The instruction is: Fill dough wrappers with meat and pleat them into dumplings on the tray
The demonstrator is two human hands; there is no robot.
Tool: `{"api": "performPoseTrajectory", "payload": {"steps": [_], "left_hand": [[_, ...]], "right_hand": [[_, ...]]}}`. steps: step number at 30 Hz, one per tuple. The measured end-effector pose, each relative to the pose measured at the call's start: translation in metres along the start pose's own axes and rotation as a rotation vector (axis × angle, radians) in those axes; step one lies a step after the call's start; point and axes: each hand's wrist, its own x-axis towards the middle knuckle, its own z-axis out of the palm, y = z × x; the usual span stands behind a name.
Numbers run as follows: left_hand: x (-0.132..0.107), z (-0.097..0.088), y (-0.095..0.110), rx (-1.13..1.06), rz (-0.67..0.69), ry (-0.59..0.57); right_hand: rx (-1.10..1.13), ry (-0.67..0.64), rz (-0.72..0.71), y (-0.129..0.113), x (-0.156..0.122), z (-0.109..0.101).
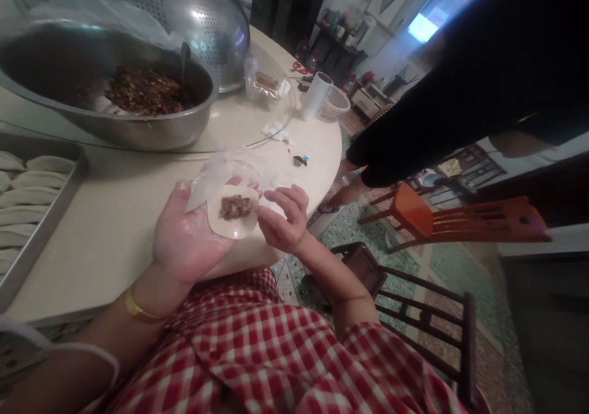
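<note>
Pale dough: one round dumpling wrapper (234, 218), lying flat across the fingers of the left hand (186, 236), which cups it open-palmed from below above the table edge. A small mound of brown minced filling (236, 207) sits at its centre. The right hand (283, 214) rests at the wrapper's right rim, fingers loosely curled and touching the edge, closed on nothing.

Handling, as judged: light, soft and limp; likely to sag or tear if pulled; floured surface probably dry, filling moist. Best taken by the bare rim, clear of the filling, with support kept underneath.

Nearby: a sheet of thin clear plastic (230, 168) on the table just beyond the hands. A large steel bowl (151, 129) of the same dark filling, a spoon handle (184, 58) standing in it. A perforated steel colander (216, 21) behind the bowl. A metal tray (43, 230) at the left, holding rows of folded dumplings (27, 196).

Surface: round cream table (115, 218), smooth, with a glass turntable under the bowl.

Room: patterned tiled floor, a dark wooden chair (414, 310) beside the person, orange chairs (460, 221) farther off, another person in dark clothing (460, 95) standing at the right, cluttered shelves at the back.
</note>
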Motion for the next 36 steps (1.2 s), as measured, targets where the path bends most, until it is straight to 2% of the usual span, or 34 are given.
{"api": "performPoseTrajectory", "payload": {"steps": [3, 6, 9, 13, 17, 24, 28, 30, 33, 36], "left_hand": [[-0.002, 0.005, 0.003, -0.004, 0.002, 0.023], [-0.003, 0.007, 0.005, 0.020, 0.021, 0.032], [-0.003, 0.006, 0.004, 0.029, 0.004, -0.035], [-0.002, 0.002, 0.000, 0.042, 0.025, -0.092], [-0.001, -0.005, -0.004, 0.073, 0.019, -0.110], [0.000, -0.026, -0.008, 0.137, -0.065, -0.260], [0.000, -0.032, -0.013, 0.165, -0.053, -0.201], [-0.001, -0.034, -0.016, 0.221, -0.024, -0.149], [-0.003, -0.034, -0.019, 0.324, 0.065, -0.105], [-0.006, -0.033, -0.022, 0.402, 0.122, -0.142]], "right_hand": [[-0.027, -0.029, 0.016, -0.003, -0.007, -0.003], [0.041, -0.016, -0.035, -0.009, -0.010, -0.004], [0.092, 0.021, -0.085, -0.013, -0.009, -0.003], [0.093, 0.030, -0.080, -0.017, -0.009, -0.003], [0.090, 0.019, -0.036, -0.021, -0.008, -0.007], [0.131, -0.023, 0.030, -0.029, -0.002, -0.012], [0.080, -0.166, 0.054, -0.032, -0.008, -0.009], [0.088, -0.186, 0.078, -0.034, -0.006, -0.009], [0.108, -0.130, 0.127, -0.038, 0.004, -0.010], [0.113, -0.040, 0.172, -0.040, 0.015, -0.012]]}}
